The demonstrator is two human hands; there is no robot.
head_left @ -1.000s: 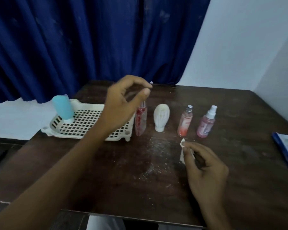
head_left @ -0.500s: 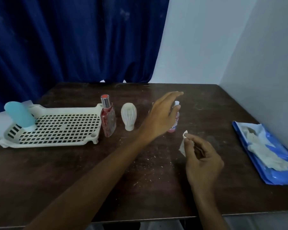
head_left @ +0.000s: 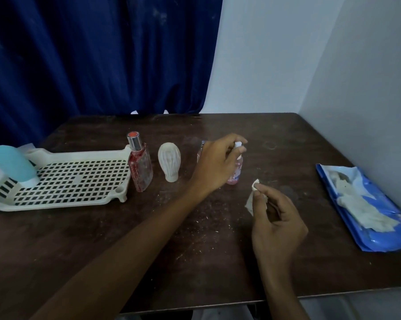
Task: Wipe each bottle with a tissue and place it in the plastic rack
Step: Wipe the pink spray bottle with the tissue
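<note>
Right of the plastic rack (head_left: 79, 156), left hand (head_left: 215, 163) clamps fingers (head_left: 230, 139) round the pink spray bottle (head_left: 236, 175); right hand (head_left: 275, 224) pinches tissue (head_left: 250, 202).

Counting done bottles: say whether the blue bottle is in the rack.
In: the blue bottle stands cap-down inside the rack, at its left end.

Single head-worn wide view, looking forward and down over the table (head_left: 84, 245), close, facing the curtain (head_left: 98, 54)
</note>
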